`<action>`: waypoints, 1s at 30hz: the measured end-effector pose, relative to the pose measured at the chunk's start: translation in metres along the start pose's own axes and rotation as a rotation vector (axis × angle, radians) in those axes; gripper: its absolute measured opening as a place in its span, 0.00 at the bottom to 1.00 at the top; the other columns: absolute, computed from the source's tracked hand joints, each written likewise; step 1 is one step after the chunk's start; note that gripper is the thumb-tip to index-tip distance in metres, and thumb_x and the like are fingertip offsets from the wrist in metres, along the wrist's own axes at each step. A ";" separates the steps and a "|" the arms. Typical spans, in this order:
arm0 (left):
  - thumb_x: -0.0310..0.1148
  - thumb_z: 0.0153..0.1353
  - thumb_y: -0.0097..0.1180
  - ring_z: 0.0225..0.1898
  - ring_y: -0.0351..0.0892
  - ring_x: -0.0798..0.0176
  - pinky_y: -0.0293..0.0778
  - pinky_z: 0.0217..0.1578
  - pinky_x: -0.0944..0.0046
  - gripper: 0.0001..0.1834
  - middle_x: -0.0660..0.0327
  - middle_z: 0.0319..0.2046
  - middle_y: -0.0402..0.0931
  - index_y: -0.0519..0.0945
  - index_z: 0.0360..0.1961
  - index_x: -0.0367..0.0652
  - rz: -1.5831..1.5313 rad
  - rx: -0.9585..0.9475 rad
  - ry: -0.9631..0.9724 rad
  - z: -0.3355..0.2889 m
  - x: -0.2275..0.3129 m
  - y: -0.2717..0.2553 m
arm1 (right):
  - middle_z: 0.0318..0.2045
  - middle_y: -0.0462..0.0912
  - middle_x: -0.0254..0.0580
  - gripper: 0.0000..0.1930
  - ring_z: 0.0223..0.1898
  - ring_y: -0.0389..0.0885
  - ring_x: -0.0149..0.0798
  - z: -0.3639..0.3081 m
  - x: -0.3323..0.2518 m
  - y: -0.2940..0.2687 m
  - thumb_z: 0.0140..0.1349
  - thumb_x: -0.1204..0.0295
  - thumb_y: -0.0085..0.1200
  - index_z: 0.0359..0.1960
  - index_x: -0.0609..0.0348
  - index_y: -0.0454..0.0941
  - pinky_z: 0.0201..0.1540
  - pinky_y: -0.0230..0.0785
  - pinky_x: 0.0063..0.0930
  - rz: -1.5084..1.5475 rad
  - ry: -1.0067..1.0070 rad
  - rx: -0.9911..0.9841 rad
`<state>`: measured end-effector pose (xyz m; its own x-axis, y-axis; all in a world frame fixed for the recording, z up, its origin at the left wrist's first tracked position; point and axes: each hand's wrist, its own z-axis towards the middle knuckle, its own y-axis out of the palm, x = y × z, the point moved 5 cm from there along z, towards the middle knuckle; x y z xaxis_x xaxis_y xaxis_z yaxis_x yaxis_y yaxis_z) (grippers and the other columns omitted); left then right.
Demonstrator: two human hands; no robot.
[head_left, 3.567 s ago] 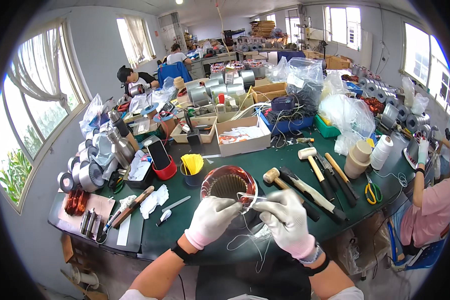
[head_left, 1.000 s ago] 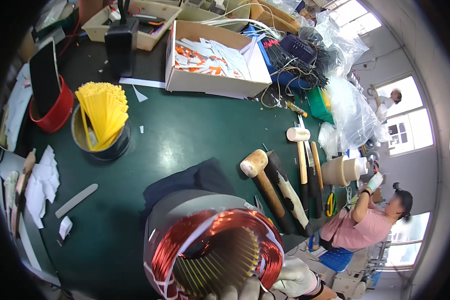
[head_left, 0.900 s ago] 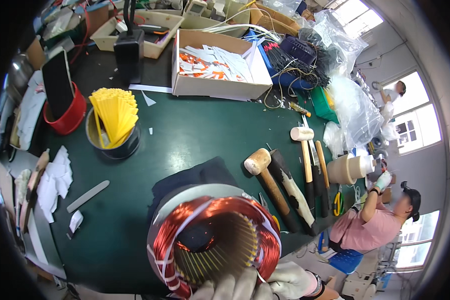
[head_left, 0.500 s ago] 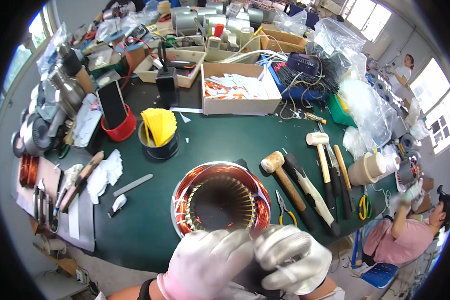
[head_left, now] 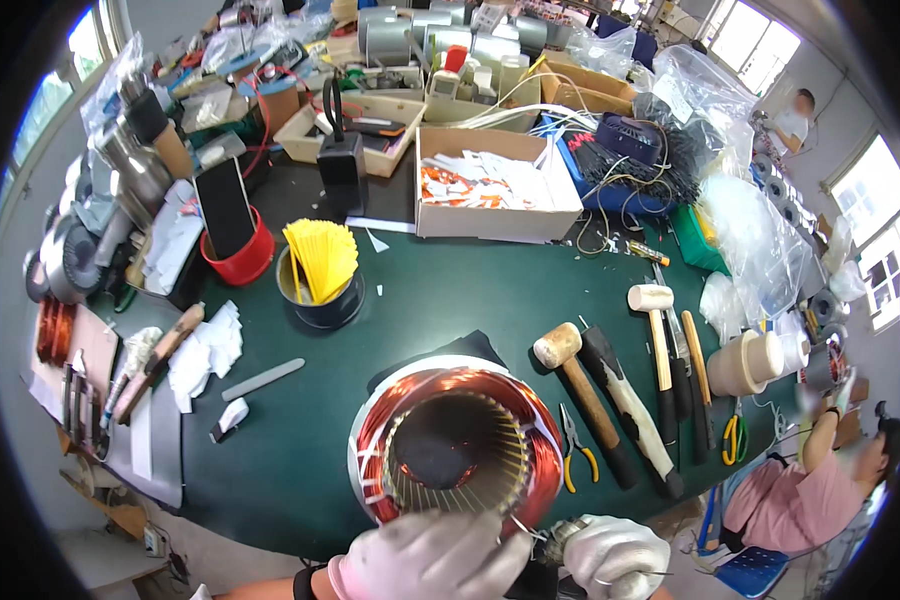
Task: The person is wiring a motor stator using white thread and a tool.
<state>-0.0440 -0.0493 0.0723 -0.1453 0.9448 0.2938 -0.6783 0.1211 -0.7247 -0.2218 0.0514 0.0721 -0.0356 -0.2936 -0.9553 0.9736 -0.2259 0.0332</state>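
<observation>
A round motor stator (head_left: 542, 445) with copper windings and pale slot liners stands at the table's near edge, tilted so that its hollow bore shows. White lacing wraps the windings on its left side. My left hand (head_left: 430, 558), in a white glove, reaches across the stator's near rim; its fingers are blurred by motion. Just to the right, my gloved right hand (head_left: 615, 555) is closed, with a thin dark strand sticking out past it. A short white cord (head_left: 526, 528) runs between the hands. What the right fingers grip is hidden.
Right of the stator lie yellow-handled pliers (head_left: 578, 455), a mallet (head_left: 558, 347) and several other tools. A cup of yellow strips (head_left: 320, 300) and a grey stick (head_left: 263, 380) are leftward. Behind stands a carton (head_left: 500, 222). A person in pink (head_left: 800, 505) sits at right.
My hands have moved lower and the right hand has drawn slightly right. The stator appears nearer and more tilted, with dark material showing behind it. The view has shifted a little.
</observation>
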 end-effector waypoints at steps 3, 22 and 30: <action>0.34 0.62 0.61 0.42 0.83 0.63 0.80 0.42 0.63 0.13 0.64 0.43 0.83 0.90 0.46 0.48 -0.022 0.131 0.089 -0.007 0.003 0.002 | 0.20 0.80 0.40 0.25 0.22 0.81 0.47 0.008 -0.002 -0.001 0.77 0.53 0.57 0.23 0.54 0.74 0.35 0.76 0.44 -0.041 -0.012 0.005; 0.43 0.72 0.55 0.44 0.88 0.59 0.74 0.56 0.57 0.14 0.63 0.44 0.87 0.84 0.50 0.49 -0.031 0.144 0.177 -0.010 -0.008 0.004 | 0.34 0.88 0.52 0.15 0.33 0.88 0.56 0.008 0.010 -0.024 0.75 0.67 0.56 0.30 0.57 0.86 0.47 0.79 0.49 0.150 -0.008 -0.438; 0.29 0.60 0.68 0.43 0.88 0.60 0.79 0.45 0.57 0.18 0.60 0.44 0.88 0.83 0.51 0.39 -0.222 0.002 -0.230 0.017 -0.011 -0.008 | 0.24 0.82 0.41 0.20 0.22 0.80 0.47 0.023 -0.019 0.018 0.79 0.60 0.53 0.27 0.58 0.73 0.32 0.75 0.45 -0.082 -0.143 -0.207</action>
<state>-0.0490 -0.0660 0.0849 -0.1528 0.8014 0.5783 -0.7128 0.3159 -0.6262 -0.2085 0.0317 0.0971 -0.1337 -0.4137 -0.9005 0.9910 -0.0638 -0.1178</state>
